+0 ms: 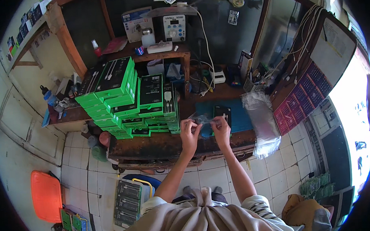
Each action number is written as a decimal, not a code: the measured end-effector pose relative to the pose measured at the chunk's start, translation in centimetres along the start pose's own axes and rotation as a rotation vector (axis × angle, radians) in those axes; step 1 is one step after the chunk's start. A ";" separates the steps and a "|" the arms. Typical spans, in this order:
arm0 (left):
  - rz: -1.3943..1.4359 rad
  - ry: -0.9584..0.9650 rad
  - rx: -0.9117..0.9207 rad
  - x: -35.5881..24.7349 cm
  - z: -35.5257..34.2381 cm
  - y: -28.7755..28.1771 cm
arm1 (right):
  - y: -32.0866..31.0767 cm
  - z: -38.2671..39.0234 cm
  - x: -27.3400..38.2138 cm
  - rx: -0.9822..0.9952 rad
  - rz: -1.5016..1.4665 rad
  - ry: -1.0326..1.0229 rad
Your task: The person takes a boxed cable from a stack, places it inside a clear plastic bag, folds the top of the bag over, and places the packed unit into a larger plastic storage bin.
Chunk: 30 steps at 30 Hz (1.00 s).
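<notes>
Right above the worktop (161, 145), both hands pinch one small clear plastic sleeve (204, 119) stretched between them. The left hand (190, 134) has its grip closed on the sleeve's left end, the right hand (221, 130) on its right end. Just behind lies a black box (222, 113) on a blue mat (238, 117); green boxes (126, 97) are stacked to the left.

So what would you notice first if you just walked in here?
Probably the big pile of green and black boxes stacked on the left of the workbench. Next, the left hand and right hand, which together pinch a small clear plastic bag above a blue mat. An orange lid also glows on the tiled floor at lower left.
</notes>
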<state>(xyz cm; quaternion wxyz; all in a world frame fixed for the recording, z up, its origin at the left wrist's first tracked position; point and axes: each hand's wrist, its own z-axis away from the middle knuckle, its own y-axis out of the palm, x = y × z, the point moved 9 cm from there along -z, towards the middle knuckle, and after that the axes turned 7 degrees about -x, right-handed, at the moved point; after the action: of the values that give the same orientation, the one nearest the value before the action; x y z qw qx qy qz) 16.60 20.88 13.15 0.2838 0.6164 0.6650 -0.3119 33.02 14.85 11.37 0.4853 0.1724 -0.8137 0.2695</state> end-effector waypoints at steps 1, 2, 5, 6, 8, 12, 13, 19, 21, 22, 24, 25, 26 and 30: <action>0.032 -0.014 0.000 -0.2 0.2 0.4 | -0.1 0.0 0.4 -0.004 0.037 -0.058; 0.060 -0.033 0.001 -0.4 0.6 0.6 | -0.1 0.2 0.7 -0.004 0.075 -0.112; 0.019 -0.028 -0.068 -1.2 0.8 1.0 | -0.2 -0.3 0.1 0.045 0.079 -0.064; 0.013 -0.034 -0.080 -1.1 0.9 1.0 | -0.2 -0.4 -0.1 0.072 0.103 -0.072; -0.140 0.051 -0.114 -1.1 0.6 0.5 | -1.2 -0.6 0.0 0.073 0.135 -0.109; -0.117 -0.071 -0.045 -0.1 0.2 1.1 | -1.1 -1.6 -1.3 0.143 0.211 -0.155; -0.201 -0.013 -0.080 -0.8 0.1 1.0 | -0.4 -1.8 -2.3 0.218 0.124 -0.099; -0.136 -0.130 -0.120 1.6 1.0 0.8 | -1.9 -3.8 -8.2 0.147 0.316 -0.077; -0.102 -0.160 -0.131 2.1 1.3 1.2 | -3.4 -4.1 -11.0 0.018 0.553 0.045; -0.142 -0.179 -0.146 2.4 1.6 1.2 | -3.1 -4.2 -11.7 0.015 0.553 0.044; -0.189 -0.197 -0.158 2.8 2.0 1.2 | -1.4 -3.4 -12.2 0.080 0.668 0.131; -0.170 -0.204 -0.173 3.0 2.2 1.3 | -0.8 -3.5 -11.9 0.064 0.677 0.113; -0.155 -0.211 -0.189 3.1 2.2 1.2 | -0.4 -3.5 -11.5 0.067 0.673 0.116; -0.119 -0.262 -0.154 3.7 1.7 1.4 | 0.7 -4.1 -11.5 0.194 0.691 0.123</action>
<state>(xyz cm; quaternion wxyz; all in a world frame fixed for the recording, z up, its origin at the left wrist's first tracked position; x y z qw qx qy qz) 17.71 22.02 9.10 0.3955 0.5063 0.6797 -0.3539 40.91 18.14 2.65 0.3947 -0.0841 -0.7640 0.5034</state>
